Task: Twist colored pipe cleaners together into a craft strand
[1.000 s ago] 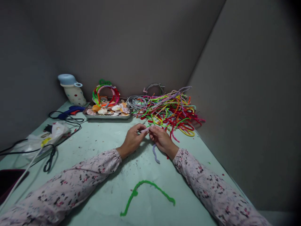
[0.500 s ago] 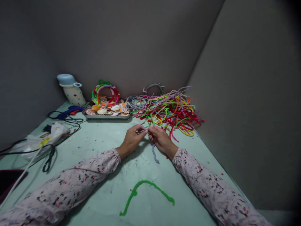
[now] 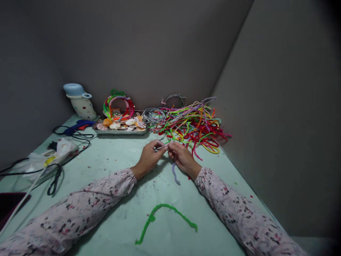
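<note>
My left hand (image 3: 149, 156) and my right hand (image 3: 181, 156) meet fingertip to fingertip over the pale green table (image 3: 112, 163). Both pinch a thin pale lilac pipe cleaner (image 3: 174, 174); its loose end hangs down below my right hand and rests on the table. Just behind my hands lies a tangled heap of coloured pipe cleaners (image 3: 194, 124). A bent green pipe cleaner (image 3: 165, 218) lies on the table nearer to me, between my sleeved forearms.
A metal tray of shells (image 3: 119, 126) with wrapped coloured hoops (image 3: 118, 105) stands at the back. Left of it are a spotted white jug (image 3: 81, 103), a blue glue gun (image 3: 77, 126), black cables, scissors (image 3: 54, 181) and a plastic bag (image 3: 45, 156). Grey walls enclose the table.
My hands stay pinched on the lilac pipe cleaner with only small finger movements. The view has shifted slightly.
</note>
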The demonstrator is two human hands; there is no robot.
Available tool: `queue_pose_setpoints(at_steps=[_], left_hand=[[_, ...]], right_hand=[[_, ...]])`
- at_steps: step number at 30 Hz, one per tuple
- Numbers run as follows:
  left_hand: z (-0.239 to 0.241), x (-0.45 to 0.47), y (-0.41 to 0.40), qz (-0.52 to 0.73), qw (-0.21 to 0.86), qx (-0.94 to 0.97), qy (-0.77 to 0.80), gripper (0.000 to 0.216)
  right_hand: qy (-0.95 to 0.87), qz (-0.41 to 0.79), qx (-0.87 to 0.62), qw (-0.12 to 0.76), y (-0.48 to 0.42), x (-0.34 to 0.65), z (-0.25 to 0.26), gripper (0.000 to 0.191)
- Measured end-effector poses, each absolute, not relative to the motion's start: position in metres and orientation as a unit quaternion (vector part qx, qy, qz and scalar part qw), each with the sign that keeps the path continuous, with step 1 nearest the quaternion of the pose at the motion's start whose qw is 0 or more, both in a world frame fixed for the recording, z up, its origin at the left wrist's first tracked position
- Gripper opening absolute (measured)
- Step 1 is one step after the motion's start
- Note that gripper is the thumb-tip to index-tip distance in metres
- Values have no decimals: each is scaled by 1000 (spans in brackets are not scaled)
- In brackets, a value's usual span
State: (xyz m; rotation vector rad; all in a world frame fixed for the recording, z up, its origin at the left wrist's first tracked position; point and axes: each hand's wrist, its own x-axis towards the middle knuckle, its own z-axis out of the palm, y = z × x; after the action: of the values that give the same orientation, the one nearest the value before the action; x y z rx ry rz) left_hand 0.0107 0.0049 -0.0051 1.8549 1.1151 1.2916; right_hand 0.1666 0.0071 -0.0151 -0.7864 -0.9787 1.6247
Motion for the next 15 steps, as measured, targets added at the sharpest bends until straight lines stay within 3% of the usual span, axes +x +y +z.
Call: queue_pose_setpoints(at_steps=[15], left_hand=[[-2, 9, 3, 478, 354, 666, 450, 26]], right_hand=[[-417, 677, -328, 510, 5, 166, -13, 25]])
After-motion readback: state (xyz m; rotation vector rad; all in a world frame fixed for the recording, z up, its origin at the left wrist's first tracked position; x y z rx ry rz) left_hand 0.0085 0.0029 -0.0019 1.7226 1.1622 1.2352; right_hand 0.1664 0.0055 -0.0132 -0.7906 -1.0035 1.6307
